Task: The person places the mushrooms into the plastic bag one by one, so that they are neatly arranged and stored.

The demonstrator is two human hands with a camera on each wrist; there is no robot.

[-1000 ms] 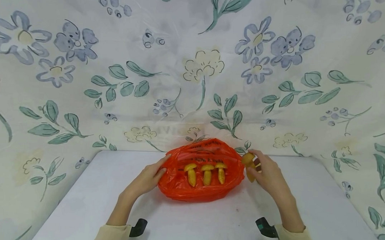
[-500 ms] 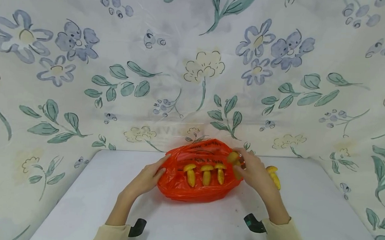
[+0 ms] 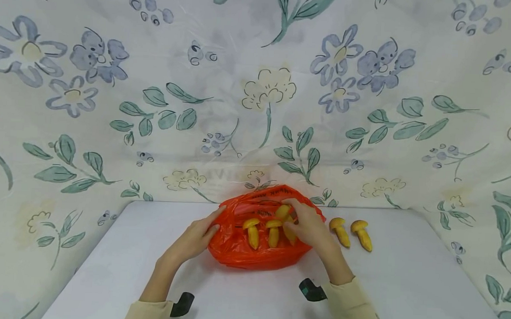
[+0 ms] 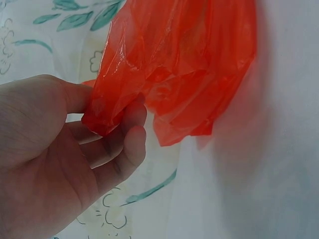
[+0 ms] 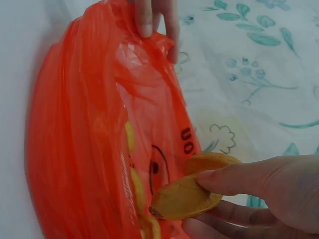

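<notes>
An open red plastic bag (image 3: 255, 257) lies on the white table with yellow mushrooms inside, two of them plainly seen in the head view: one at left (image 3: 252, 235) and one in the middle (image 3: 273, 235). My left hand (image 3: 198, 235) holds the bag's left edge; in the left wrist view the red film (image 4: 119, 64) runs between thumb and fingers. Over the right part of the bag's mouth, my right hand (image 3: 307, 226) pinches another yellow mushroom (image 5: 184, 199) by its stem. That hand hides the third mushroom in the bag, whose edge (image 5: 149, 226) shows in the right wrist view.
To the right of the bag, two more yellow mushrooms (image 3: 341, 233) lie side by side on the white table (image 3: 249, 302). A floral-patterned cloth (image 3: 256, 131) rises behind the table and along its sides.
My right hand has moved left with the mushroom, from the bag's right edge to over its mouth. Two mushrooms on the table have come into view behind it. The left hand has stayed put.
</notes>
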